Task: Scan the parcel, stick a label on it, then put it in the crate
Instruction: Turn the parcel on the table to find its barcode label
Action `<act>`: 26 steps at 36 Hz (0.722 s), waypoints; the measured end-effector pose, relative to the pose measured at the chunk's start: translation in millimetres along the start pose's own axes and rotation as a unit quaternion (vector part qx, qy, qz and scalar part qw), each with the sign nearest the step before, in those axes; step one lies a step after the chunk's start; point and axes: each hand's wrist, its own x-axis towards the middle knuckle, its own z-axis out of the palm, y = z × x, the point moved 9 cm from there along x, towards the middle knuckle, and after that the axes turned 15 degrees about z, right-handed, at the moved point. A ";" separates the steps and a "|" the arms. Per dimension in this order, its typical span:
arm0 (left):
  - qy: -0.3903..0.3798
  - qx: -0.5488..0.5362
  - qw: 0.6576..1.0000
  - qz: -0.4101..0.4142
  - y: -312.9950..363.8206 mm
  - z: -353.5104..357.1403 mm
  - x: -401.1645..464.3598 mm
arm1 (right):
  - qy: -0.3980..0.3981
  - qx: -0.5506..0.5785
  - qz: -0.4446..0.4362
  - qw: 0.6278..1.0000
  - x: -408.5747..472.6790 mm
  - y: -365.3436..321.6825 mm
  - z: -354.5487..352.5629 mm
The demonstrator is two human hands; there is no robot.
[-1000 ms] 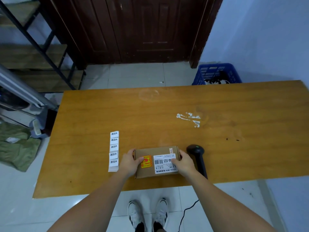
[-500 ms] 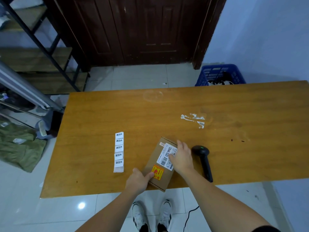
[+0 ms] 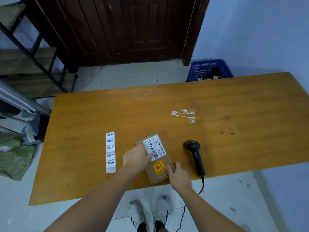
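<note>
A small brown cardboard parcel (image 3: 154, 158) lies lengthwise near the table's front edge, with a white barcode label and an orange sticker on top. My left hand (image 3: 136, 158) rests on its left side, fingers over the barcode label. My right hand (image 3: 178, 175) grips its near right corner. A strip of white labels (image 3: 110, 151) lies to the left of the parcel. A black handheld scanner (image 3: 194, 156) lies on the table to the right, its cable hanging over the front edge. The blue crate (image 3: 209, 70) stands on the floor behind the table's far right side.
The wooden table (image 3: 184, 101) has white paint marks (image 3: 184, 114) near its middle. A dark wooden door stands behind. A metal stair frame (image 3: 33, 52) and a green cloth (image 3: 13, 156) are on the left floor. My shoes (image 3: 148, 213) show below the table's front edge.
The parcel was turned from crosswise to lengthwise on the table. My left hand moved up onto its left side and my right hand shifted to its near right corner.
</note>
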 end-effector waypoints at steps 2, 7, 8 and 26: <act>0.017 -0.005 0.998 0.053 3.1 -12.8 18.1 | -0.014 -0.006 -0.016 1.000 2.8 -4.5 0.7; -0.089 -0.008 0.993 0.075 -10.8 5.0 30.7 | -0.029 0.018 -0.014 0.999 17.4 -13.3 -11.9; -0.097 -0.001 0.993 0.070 -15.1 9.1 27.2 | -0.032 0.036 -0.005 0.999 21.8 -14.9 -16.2; -0.010 -0.138 0.988 -0.064 -52.0 44.5 -53.7 | 0.089 0.064 -0.169 0.979 8.4 -61.3 -81.2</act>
